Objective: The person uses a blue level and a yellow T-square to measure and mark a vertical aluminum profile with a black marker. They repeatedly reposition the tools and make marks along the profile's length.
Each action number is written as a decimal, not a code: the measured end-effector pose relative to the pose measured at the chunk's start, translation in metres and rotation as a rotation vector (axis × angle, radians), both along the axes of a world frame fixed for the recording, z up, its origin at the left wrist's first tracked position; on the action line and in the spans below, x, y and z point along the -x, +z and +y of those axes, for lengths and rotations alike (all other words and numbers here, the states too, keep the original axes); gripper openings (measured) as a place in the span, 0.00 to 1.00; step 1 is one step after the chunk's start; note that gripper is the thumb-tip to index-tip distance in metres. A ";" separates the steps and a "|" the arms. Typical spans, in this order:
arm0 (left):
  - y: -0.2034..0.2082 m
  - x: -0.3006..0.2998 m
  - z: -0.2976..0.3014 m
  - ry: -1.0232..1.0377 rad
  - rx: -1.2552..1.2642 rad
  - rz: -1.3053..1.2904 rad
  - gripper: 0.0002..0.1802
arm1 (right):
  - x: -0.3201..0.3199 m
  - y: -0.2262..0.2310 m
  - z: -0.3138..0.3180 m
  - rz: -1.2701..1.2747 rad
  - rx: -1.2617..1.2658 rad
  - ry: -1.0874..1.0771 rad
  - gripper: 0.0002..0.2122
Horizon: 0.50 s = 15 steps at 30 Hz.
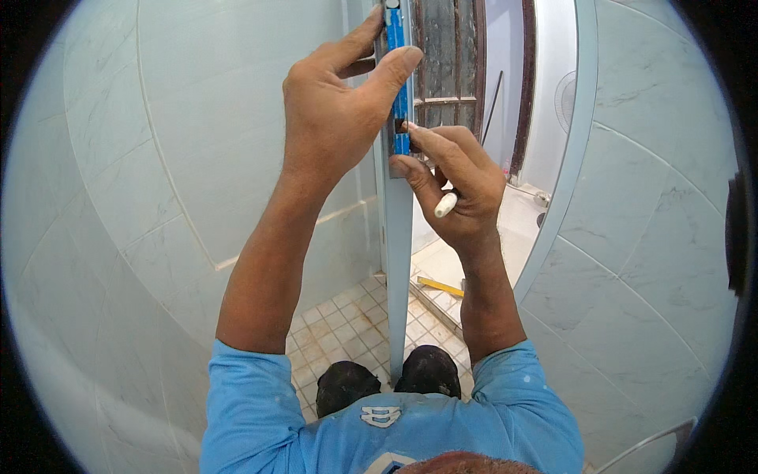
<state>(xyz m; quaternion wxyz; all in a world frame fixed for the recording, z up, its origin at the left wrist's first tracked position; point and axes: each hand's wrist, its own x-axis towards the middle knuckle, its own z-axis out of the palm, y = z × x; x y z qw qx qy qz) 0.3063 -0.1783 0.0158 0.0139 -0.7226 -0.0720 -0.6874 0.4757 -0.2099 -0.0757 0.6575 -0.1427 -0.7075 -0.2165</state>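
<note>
A narrow blue strip (401,103) with a dark metal-coloured border lies upright along the edge of a pale door (399,237). My left hand (335,103) is closed round its upper part, thumb on the near side and fingers on the left. At the strip's lower end, the thumb and forefinger of my right hand (462,182) pinch close to a small dark opening. Tucked in that same hand is a pen-like stick (446,204) with a rounded white end; the rest of it is hidden by my fingers.
Beyond the doorway stand a dark-framed panel (446,63) and a fan (565,99). A yellow strip (440,287) lies by the raised threshold. Marbled tile walls (647,213) flank me, and my dark shoes (347,387) straddle the door's foot on small floor tiles (339,324).
</note>
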 end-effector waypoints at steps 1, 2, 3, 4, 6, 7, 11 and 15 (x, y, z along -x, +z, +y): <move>0.000 -0.003 -0.006 0.008 0.053 -0.008 0.28 | -0.002 0.000 0.001 -0.005 -0.002 0.001 0.18; -0.001 -0.006 -0.013 0.015 0.106 -0.016 0.28 | -0.003 0.002 -0.003 -0.017 0.010 -0.011 0.18; 0.000 -0.008 -0.016 0.032 0.126 -0.030 0.28 | -0.004 0.002 -0.001 -0.021 -0.003 0.004 0.18; -0.001 -0.010 -0.019 0.051 0.148 -0.041 0.29 | -0.006 0.001 0.002 -0.023 -0.014 0.021 0.18; -0.005 -0.014 -0.023 0.075 0.161 -0.063 0.29 | -0.009 0.001 0.004 -0.034 -0.029 0.018 0.18; -0.004 -0.014 -0.025 0.086 0.146 -0.075 0.29 | -0.009 0.003 0.005 -0.040 -0.021 0.030 0.18; -0.009 -0.017 0.001 0.073 -0.007 -0.151 0.28 | -0.011 0.006 0.003 -0.085 0.011 0.031 0.20; -0.008 -0.020 0.017 0.070 -0.098 -0.175 0.27 | -0.017 0.010 0.011 -0.121 -0.070 -0.029 0.23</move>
